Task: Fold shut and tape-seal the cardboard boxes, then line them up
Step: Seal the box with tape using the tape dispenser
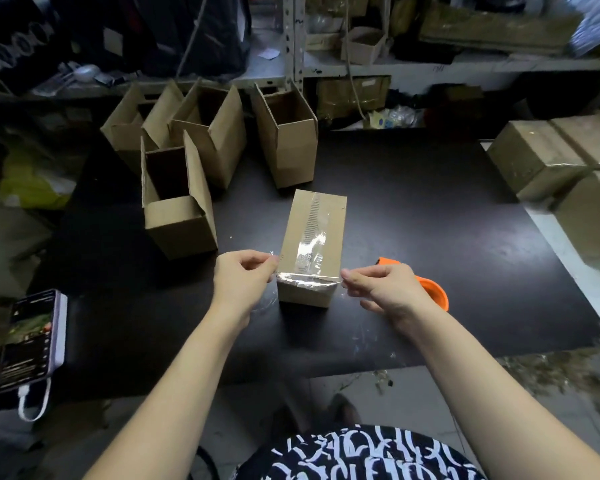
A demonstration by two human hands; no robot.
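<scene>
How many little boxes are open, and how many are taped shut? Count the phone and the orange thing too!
Open boxes: 4
Taped box: 1
Phone: 1
Orange tape dispenser: 1
Total: 7

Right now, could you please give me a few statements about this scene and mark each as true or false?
1. The near box is closed, with tape on it. True.
2. The left hand lies flat on the box. False: it pinches the tape at the box's near left corner.
3. The right hand rests on an open box. False: it pinches the tape at the near right corner.
4. The open boxes stand at the back left. True.
5. The phone at the left has a white cable plugged in. True.
</scene>
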